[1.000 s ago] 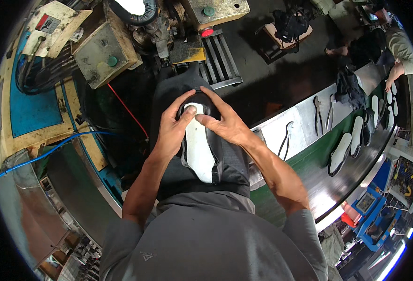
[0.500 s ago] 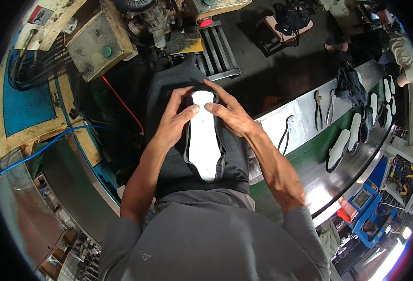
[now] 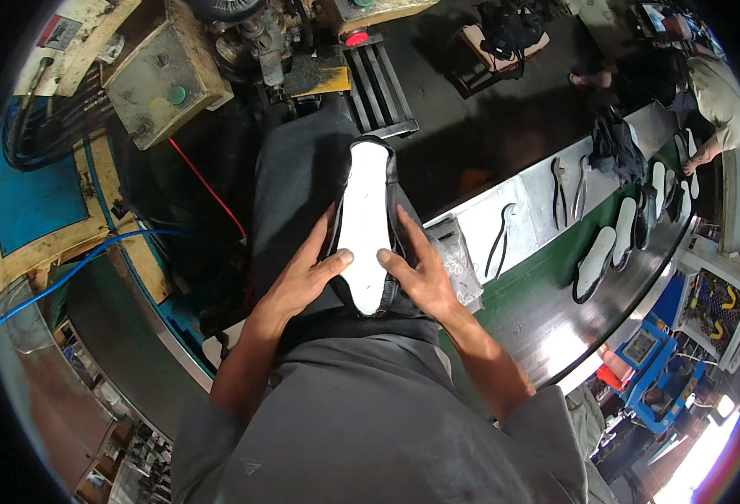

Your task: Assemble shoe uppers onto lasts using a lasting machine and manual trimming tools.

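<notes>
On the lap, black shoe upper (image 3: pixel 391 181) with white insole (image 3: pixel 365 223), both hands (image 3: pixel 362 273) gripping it.

Shoe (image 3: pixel 368 227) upper mostly hidden under white insole (image 3: pixel 364 220); co-worker (image 3: pixel 717 92) cut off at frame rim, hands too small

Both forearms enter from the lower edge, bare from the rolled grey sleeves down, and converge toward the lap. Left hand (image 3: pixel 303 277): palm down, wrist slightly bent, fingers spread forward, thumb (image 3: pixel 335 262) angled inward across the midline. Right hand (image 3: pixel 425 277): palm down, mirrored pose, fingers extended forward and a little splayed, thumb (image 3: pixel 389 259) pointing inward toward the left thumb. Thumb tips lie near one another, not touching. Grip on both sides is loose and flat, fingers curved rather than clenched. Elbows are held out to either side, and the knees are drawn together beneath the hands.
</notes>
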Available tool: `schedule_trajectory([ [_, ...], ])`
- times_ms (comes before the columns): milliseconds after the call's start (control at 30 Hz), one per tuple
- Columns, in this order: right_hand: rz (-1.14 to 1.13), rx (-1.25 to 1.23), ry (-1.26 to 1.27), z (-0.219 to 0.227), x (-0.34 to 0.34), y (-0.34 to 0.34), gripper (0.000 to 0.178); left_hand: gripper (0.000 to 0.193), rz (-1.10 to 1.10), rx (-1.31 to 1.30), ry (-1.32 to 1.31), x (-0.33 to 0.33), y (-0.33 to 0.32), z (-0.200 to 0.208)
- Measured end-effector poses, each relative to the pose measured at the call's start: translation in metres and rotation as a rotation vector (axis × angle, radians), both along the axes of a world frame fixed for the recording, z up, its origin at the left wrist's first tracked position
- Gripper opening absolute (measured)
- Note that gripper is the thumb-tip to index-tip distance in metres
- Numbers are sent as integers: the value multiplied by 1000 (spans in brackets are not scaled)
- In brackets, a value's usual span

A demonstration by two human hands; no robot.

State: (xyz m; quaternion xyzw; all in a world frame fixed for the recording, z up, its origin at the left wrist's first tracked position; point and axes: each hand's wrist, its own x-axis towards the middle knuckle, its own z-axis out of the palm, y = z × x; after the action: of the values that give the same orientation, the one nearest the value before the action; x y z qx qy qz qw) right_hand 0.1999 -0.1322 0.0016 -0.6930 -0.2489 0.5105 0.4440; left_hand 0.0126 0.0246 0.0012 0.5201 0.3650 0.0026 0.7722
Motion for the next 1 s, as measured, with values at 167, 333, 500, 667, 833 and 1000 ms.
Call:
schedule_trajectory([
  [167, 270, 166, -584, 36, -19, -10, 94, 82, 154, -348, -130, -19, -4, 1],
  [333, 676, -63, -949, 58, -31, -4, 92, 85, 358, -588, -260, 4, -7, 15],
  [500, 582, 55, -911, 64, -14, -2, 81, 84, 385, 179, -34, 54, 52, -1],
  [667, 628, 169, -943, 54, -11, -12, 75, 26, 203, 496, -8, 87, 107, -73],
  [833, 633, 156, -879, 58, -4, -9, 69, 32, 143, 481, -124, 72, 123, -77],
  [1000, 353, 210, -755, 91, 19, 10, 59, 36, 762, 700, -347, 55, 280, -6],
])
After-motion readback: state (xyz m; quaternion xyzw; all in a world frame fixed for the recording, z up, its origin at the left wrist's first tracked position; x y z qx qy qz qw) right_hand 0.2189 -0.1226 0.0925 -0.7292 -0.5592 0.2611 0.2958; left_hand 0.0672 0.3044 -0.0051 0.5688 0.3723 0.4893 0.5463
